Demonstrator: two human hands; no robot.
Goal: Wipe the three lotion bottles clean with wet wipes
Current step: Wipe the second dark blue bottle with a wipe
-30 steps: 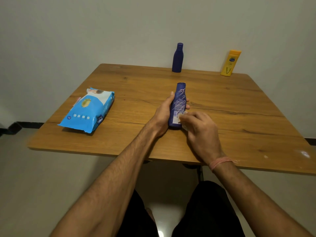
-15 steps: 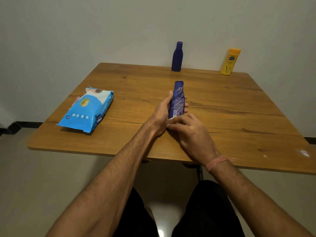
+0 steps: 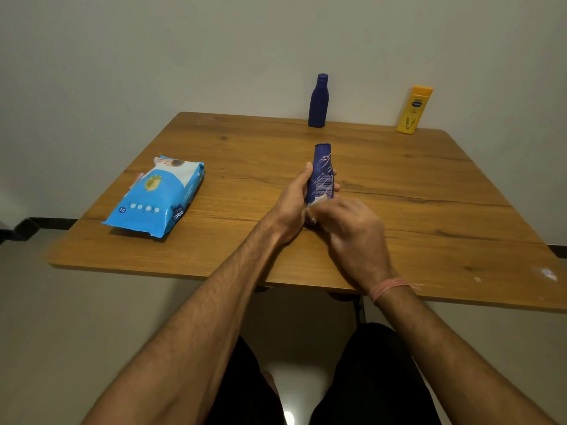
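While the left hand (image 3: 294, 197) wraps its fingers and thumb around the blue bottle (image 3: 322, 173) in the middle of the frame, the right hand (image 3: 349, 228) pinches a small white wipe (image 3: 316, 204) against the bottle's low end. So each grip is closed on something: the left on the bottle, the right on the wipe. The bottle is tipped up with its cap pointing away, just above the surface (image 3: 429, 210). I cannot tell if its bottom end touches the wood.

What could go wrong? A wet bottle is slippery, so I think it could slide out of the left hand and drop on the wood if the rubbing gets too hard. The wipe looks bunched up and small, so it may miss spots, like the part hidden under the left fingers. The hand would need to turn the bottle to reach those.

A second dark blue bottle (image 3: 318, 101) stands at the far edge, in the upper middle of the frame. A yellow bottle (image 3: 414, 110) stands in the upper right, leaning near the wall. Both are well apart from the hands. The blue pack of wipes (image 3: 153, 197) lies flat at the left. Nothing sits between the hands and these things, so nothing blocks the reach.
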